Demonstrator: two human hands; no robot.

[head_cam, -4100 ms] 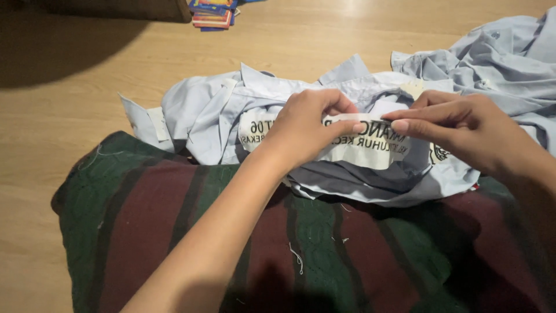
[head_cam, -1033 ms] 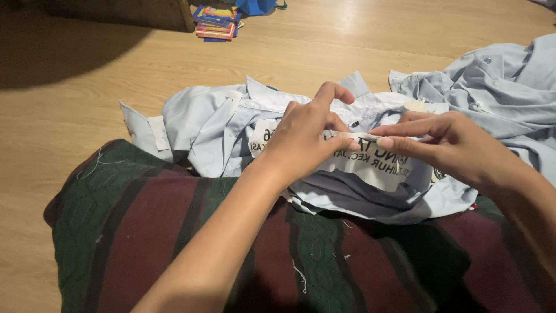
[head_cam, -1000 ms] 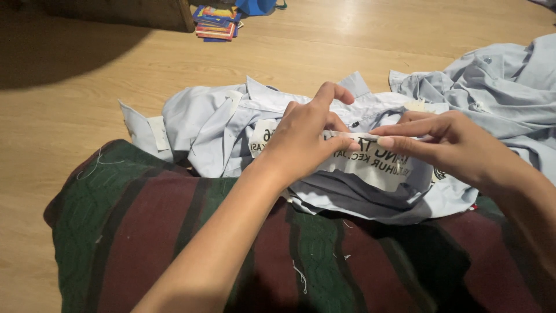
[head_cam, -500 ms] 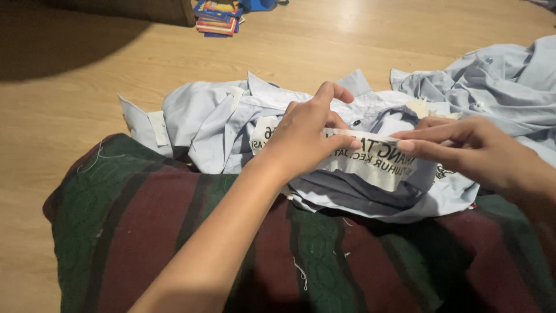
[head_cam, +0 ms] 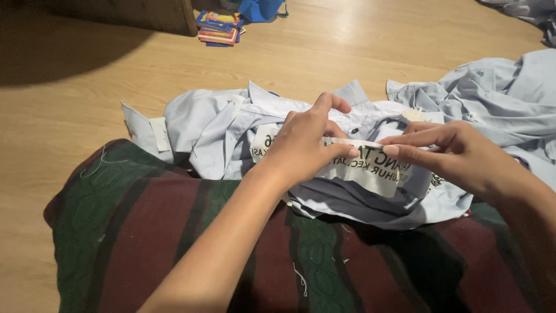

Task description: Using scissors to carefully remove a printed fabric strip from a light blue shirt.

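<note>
A crumpled light blue shirt [head_cam: 214,124] lies over a dark green and maroon striped cloth [head_cam: 174,232] across my lap. A white cloth patch with dark printed letters [head_cam: 370,168] rests on the shirt. My left hand [head_cam: 304,145] pinches the patch's upper edge between thumb and fingers. My right hand [head_cam: 449,153] pinches the same edge further right, fingertips almost touching the left ones. The patch's edge is pulled taut between both hands.
More light blue garments [head_cam: 498,93] are piled at the right on the wooden floor [head_cam: 87,116]. A stack of colourful flat packets [head_cam: 219,28] and a blue object [head_cam: 260,8] lie at the far top. A dark piece of furniture [head_cam: 116,11] casts a shadow at top left.
Both hands keep hold of the patch's edge; the right hand has shifted slightly right and the fingers have re-pinched. The shirt has barely moved.
</note>
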